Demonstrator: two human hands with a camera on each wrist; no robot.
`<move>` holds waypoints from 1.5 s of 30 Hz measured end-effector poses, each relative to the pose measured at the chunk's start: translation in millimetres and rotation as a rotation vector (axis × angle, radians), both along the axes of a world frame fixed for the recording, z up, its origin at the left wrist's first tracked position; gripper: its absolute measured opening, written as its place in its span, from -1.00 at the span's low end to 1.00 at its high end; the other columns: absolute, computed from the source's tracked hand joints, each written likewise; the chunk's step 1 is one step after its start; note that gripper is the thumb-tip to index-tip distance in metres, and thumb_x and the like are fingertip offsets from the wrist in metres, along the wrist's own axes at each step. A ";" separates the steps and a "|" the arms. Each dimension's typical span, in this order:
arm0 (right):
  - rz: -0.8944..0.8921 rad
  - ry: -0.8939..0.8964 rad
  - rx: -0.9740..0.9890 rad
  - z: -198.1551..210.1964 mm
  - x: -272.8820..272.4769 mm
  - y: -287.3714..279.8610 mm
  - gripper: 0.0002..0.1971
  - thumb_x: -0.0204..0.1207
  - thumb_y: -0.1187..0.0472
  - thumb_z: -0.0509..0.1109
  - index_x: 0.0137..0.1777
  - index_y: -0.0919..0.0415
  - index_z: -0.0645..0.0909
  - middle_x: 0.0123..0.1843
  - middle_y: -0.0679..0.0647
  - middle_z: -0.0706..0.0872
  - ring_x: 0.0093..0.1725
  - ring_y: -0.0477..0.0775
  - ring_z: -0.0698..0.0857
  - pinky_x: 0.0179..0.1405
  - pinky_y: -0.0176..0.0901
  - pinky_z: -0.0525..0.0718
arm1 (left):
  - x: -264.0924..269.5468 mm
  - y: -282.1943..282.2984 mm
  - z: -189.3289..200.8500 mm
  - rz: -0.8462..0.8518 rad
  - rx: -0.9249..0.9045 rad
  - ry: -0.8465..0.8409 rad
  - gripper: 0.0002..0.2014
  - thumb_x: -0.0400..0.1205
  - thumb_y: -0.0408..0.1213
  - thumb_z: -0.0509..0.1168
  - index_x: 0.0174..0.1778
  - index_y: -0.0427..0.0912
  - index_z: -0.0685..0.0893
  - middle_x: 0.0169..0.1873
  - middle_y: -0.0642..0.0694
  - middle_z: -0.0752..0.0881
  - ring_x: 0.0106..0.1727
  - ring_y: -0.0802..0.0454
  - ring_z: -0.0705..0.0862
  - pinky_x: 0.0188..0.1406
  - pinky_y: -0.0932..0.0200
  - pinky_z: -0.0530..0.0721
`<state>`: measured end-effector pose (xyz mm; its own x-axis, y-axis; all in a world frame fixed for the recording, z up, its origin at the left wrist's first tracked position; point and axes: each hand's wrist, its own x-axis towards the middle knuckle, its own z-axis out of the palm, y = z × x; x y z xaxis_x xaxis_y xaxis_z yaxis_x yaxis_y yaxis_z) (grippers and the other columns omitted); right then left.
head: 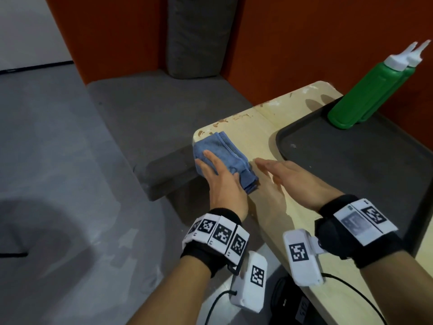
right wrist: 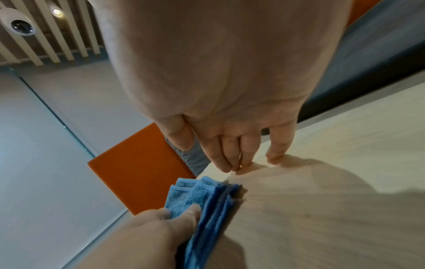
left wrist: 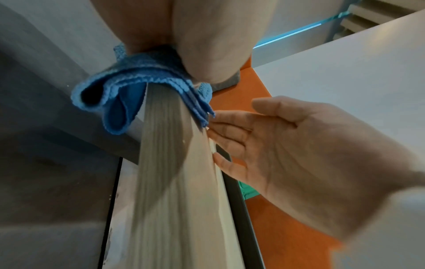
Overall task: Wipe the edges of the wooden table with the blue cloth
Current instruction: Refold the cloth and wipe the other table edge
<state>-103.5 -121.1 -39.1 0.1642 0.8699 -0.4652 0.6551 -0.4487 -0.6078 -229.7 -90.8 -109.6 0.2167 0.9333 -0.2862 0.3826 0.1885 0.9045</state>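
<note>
A folded blue cloth [head: 225, 148] lies over the left edge of the light wooden table [head: 255, 134], close to its far-left corner. My left hand [head: 210, 167] lies flat on the cloth with straight fingers and presses it onto the edge. In the left wrist view the cloth [left wrist: 138, 76] drapes down over the table's edge [left wrist: 165, 163]. My right hand [head: 274, 170] is open just right of the cloth. Its fingertips [right wrist: 230, 167] touch the bare tabletop [right wrist: 345, 163] beside the cloth [right wrist: 195, 193]. Brown smears [head: 234, 118] mark the far rim.
A black tray [head: 280, 141] fills the table's right part, with two green squeeze bottles [head: 365, 95] at its far end. A grey bench seat [head: 140, 113] sits lower left of the table, backed by an orange wall [head: 304, 43] and a grey cushion [head: 194, 36].
</note>
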 end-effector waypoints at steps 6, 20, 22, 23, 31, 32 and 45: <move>-0.019 -0.043 0.016 -7.4 -3.3 1.7 -0.47 0.71 -0.18 -0.08 0.61 -0.05 0.30 0.62 -0.15 0.35 0.57 -0.07 0.36 0.63 -0.06 0.21 | -0.8 20.5 -1.6 0.069 0.058 0.033 -0.28 0.77 -0.25 -0.01 0.65 -0.20 -0.40 0.62 -0.23 -0.49 0.73 -0.18 -0.09 0.66 0.08 0.19; -0.037 0.051 0.022 -21.9 2.4 7.6 -0.34 0.59 -0.37 -0.08 0.64 -0.13 0.22 0.67 -0.24 0.23 0.64 -0.19 0.21 0.67 0.01 0.13 | -16.1 15.3 -0.4 -0.127 0.069 0.242 -0.24 0.74 -0.44 0.04 0.66 -0.20 -0.39 0.61 -0.28 -0.48 0.65 -0.32 0.20 0.45 0.00 0.45; -0.041 0.069 0.004 -21.6 5.6 7.3 -0.26 0.50 -0.46 -0.07 0.62 -0.15 0.24 0.66 -0.26 0.24 0.63 -0.22 0.22 0.67 0.01 0.12 | -22.2 28.4 -2.4 -0.114 0.127 0.287 -0.30 0.74 -0.38 0.01 0.69 -0.23 -0.29 0.65 -0.29 -0.37 0.65 -0.35 0.17 0.44 -0.08 0.44; -0.047 0.085 -0.003 -22.0 7.1 7.3 -0.23 0.46 -0.50 -0.06 0.62 -0.16 0.25 0.65 -0.27 0.25 0.62 -0.23 0.22 0.68 0.00 0.12 | -26.5 38.2 -3.4 -0.088 0.160 0.281 -0.34 0.75 -0.36 -0.01 0.70 -0.24 -0.22 0.67 -0.27 -0.30 0.67 -0.33 0.15 0.49 -0.10 0.39; -0.069 0.132 -0.027 -18.4 12.5 9.8 -0.29 0.49 -0.48 -0.04 0.58 -0.20 0.31 0.61 -0.37 0.27 0.60 -0.24 0.26 0.67 -0.03 0.11 | -56.1 58.0 -10.8 -0.200 0.300 0.276 -0.45 0.79 -0.21 -0.08 0.71 -0.07 -0.05 0.71 0.02 -0.18 0.62 -0.10 0.30 0.49 0.16 0.35; -0.057 0.129 -0.034 -16.6 13.6 12.0 -0.27 0.46 -0.49 -0.06 0.57 -0.21 0.34 0.58 -0.40 0.29 0.59 -0.23 0.29 0.67 -0.03 0.12 | -57.2 66.9 -12.2 -0.204 0.312 0.269 -0.47 0.79 -0.21 -0.07 0.71 -0.08 -0.01 0.71 0.02 -0.11 0.66 -0.05 0.21 0.51 0.27 0.24; -0.064 0.106 0.022 -14.3 4.6 37.3 -0.45 0.64 -0.30 -0.11 0.55 -0.20 0.37 0.60 -0.40 0.21 0.61 -0.28 0.21 0.68 -0.08 0.05 | -57.3 129.3 -14.7 -0.266 0.189 0.171 -0.51 0.75 -0.28 0.06 0.65 -0.09 0.26 0.55 -0.15 0.45 0.55 -0.11 0.44 0.49 0.16 0.37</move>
<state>-99.0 -83.8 -53.4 0.1710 0.8693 -0.4637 0.5574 -0.4735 -0.6820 -287.0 38.5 -124.3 0.4232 0.8905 -0.1670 0.5443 -0.1025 0.8326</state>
